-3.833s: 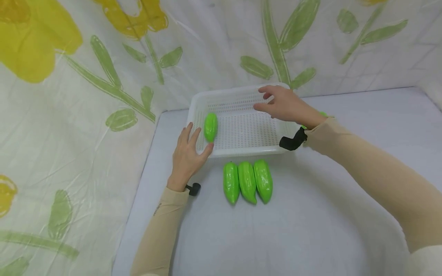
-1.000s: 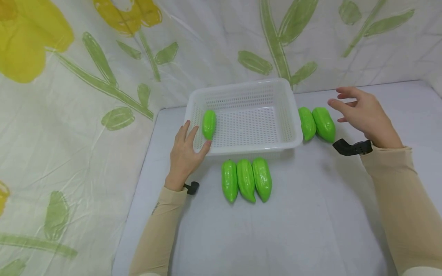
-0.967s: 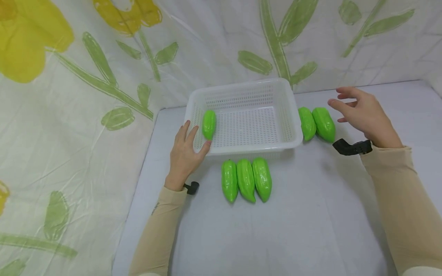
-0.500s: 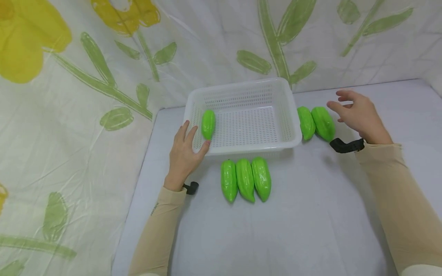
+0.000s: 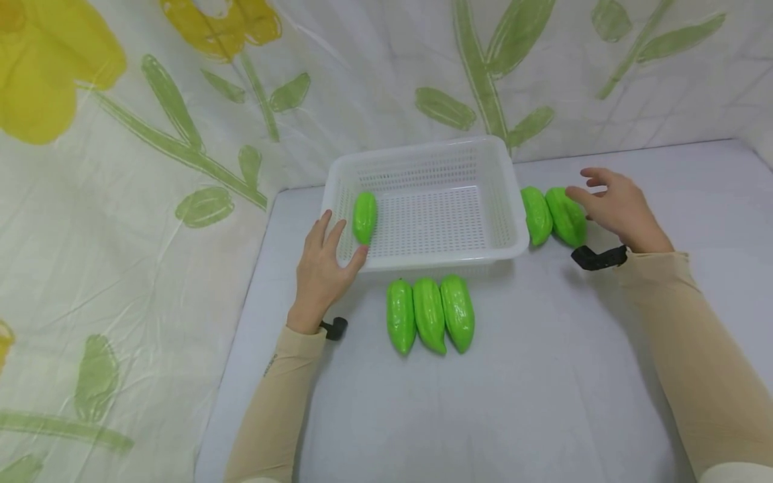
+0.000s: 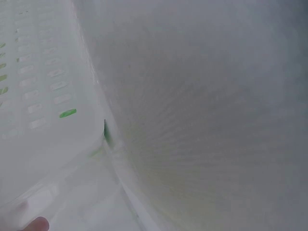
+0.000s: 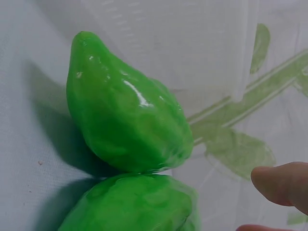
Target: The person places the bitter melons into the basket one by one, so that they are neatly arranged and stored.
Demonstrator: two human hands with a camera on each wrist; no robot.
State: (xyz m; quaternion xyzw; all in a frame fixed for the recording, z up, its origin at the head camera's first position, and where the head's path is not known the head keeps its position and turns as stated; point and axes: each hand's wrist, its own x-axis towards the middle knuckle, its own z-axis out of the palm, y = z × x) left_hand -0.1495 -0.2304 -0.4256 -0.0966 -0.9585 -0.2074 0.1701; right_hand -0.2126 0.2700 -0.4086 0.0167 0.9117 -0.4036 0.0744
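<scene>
My left hand (image 5: 323, 275) rests at the front-left corner of a white plastic basket (image 5: 423, 263), fingers spread along the rim; its thumb tip shows in the left wrist view. One glossy green, tapered vegetable-like piece (image 5: 364, 218) lies inside the basket at its left. Right of the basket lie two more green pieces, a near-wall one (image 5: 537, 216) and an outer one (image 5: 566, 218). My right hand (image 5: 619, 208) hovers just beyond the outer piece, fingers loosely bent and holding nothing. Its thumb overlaps that piece's upper end in the head view.
Three green pieces, among them a middle one (image 5: 429, 315), lie side by side in front of the basket on the white-covered table (image 5: 483, 416). Behind stands a flower-printed curtain (image 5: 374, 80), close to the basket's back rim.
My right hand has come from above the basket out to the right, then down and left to the outer green piece. The left hand stays at the rim.
</scene>
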